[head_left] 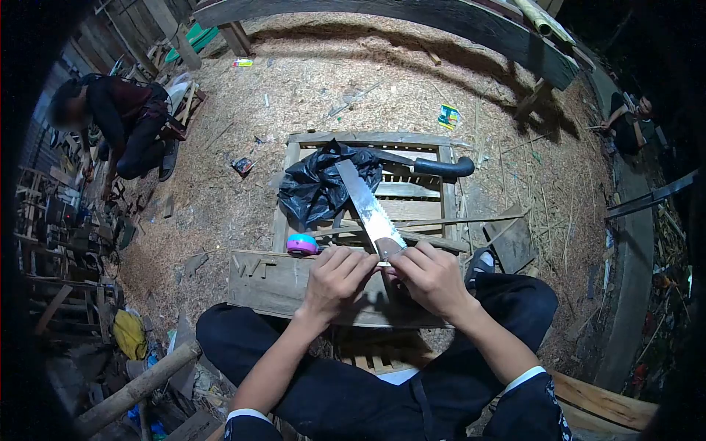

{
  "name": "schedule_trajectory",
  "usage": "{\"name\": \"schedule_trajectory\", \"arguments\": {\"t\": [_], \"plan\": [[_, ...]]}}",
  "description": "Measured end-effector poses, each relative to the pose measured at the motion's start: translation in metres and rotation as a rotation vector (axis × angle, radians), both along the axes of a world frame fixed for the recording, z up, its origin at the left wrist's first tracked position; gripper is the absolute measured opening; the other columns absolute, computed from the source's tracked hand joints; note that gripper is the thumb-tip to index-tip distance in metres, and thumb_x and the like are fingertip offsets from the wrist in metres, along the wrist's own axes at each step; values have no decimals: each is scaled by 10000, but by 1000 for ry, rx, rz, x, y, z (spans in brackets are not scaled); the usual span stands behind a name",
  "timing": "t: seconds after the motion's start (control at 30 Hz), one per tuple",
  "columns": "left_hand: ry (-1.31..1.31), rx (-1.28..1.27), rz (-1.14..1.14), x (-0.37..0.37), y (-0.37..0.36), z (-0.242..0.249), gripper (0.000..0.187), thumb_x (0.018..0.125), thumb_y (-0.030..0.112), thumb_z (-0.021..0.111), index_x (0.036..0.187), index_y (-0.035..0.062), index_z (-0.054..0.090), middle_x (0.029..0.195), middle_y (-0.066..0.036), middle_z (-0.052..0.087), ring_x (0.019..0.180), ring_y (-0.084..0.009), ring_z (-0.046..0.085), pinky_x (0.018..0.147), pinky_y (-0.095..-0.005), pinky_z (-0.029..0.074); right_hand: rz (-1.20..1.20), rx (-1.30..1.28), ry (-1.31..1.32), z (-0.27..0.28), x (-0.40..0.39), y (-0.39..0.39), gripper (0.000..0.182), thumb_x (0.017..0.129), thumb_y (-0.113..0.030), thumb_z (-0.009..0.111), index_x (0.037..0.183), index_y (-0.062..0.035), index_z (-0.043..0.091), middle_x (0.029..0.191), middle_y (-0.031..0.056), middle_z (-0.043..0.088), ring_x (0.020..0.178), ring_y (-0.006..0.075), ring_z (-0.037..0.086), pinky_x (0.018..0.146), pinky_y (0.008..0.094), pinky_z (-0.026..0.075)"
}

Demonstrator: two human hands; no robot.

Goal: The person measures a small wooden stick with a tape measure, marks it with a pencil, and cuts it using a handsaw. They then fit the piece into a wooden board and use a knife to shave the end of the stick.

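Note:
My left hand and my right hand meet over the front board, fingers closed on a small pale strip between them. Beyond the strip, a saw blade with a toothed right edge points away from me, its near end close to my fingertips. A black plastic bag lies on the slatted wooden bench, left of the blade. Behind the blade rests a tool with a dark curved handle. A blue and pink round object sits left of my hands.
A grey board bears small sticks before my knees. One person crouches at the left; another person sits at the far right. A large wooden beam crosses the back. Shavings cover the ground.

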State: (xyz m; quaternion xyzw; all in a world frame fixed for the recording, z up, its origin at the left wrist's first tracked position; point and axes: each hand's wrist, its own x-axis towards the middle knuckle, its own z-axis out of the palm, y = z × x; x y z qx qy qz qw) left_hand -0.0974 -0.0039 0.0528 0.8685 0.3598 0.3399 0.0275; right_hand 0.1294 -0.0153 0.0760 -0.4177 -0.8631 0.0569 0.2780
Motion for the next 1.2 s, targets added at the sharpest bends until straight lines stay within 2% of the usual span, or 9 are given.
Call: {"name": "schedule_trajectory", "arguments": {"t": [0.23,0.37,0.43,0.57,0.67,0.73,0.83,1.03,1.2], "plan": [[20,-176,31,6,-8,-7,241,895,191,749,1083,47,699,917,-90,662,859,-277,670,717,-398,513,-33,83,-127,-8,-2,-3,256,831,-98,727,1084,-59,707,928,50,694,843,231,669,679,355,562],[33,-146,18,2,-4,1,244,892,208,753,1077,57,703,913,-76,656,844,-263,660,717,-396,505,-13,23,-72,-13,-8,-5,256,856,-100,709,1108,-53,696,950,61,698,874,235,676,705,362,569],[-1,-103,-27,-1,-1,3,211,861,192,794,1006,71,701,837,-57,625,766,-253,620,674,-392,464,54,-59,-77,-15,-4,-5,255,865,-105,711,1115,-58,695,964,68,702,878,240,672,709,369,569],[19,-103,-36,-6,-1,5,220,853,202,797,1004,72,705,847,-53,632,780,-246,620,686,-381,458,66,-96,-61,-6,-4,-7,260,874,-104,710,1130,-61,692,975,72,705,884,241,667,700,378,565],[89,-212,-91,-7,-2,6,256,896,197,737,1109,59,704,956,-73,668,880,-258,653,765,-389,500,81,-170,-49,-1,-2,-6,278,866,-74,696,1144,-63,687,978,73,704,906,253,666,698,383,564],[-13,-209,-41,1,-5,4,232,886,102,739,1104,42,689,920,-111,661,846,-302,645,745,-421,500,2,-124,-122,0,-3,-5,224,915,-87,643,1137,-53,651,1067,73,680,972,253,672,741,361,578],[-13,-269,33,6,-10,0,263,886,68,712,1144,32,676,969,-137,674,885,-333,659,774,-443,518,-47,-100,-73,-13,-13,-5,235,910,-79,638,1139,-30,642,1118,98,670,994,267,666,777,367,577],[14,-252,87,7,-10,-1,300,839,63,724,1132,28,673,1002,-136,686,925,-333,675,787,-447,526,-22,-70,-74,-17,-18,2,253,863,-65,623,1112,-27,633,1092,103,659,1026,262,656,836,361,559],[7,-230,106,6,-9,-5,326,807,51,732,1127,31,673,1000,-126,687,907,-326,669,772,-445,517,-25,-57,-81,-20,-22,6,245,858,-65,614,1100,-36,635,1058,99,649,1018,253,658,779,358,547]]}}
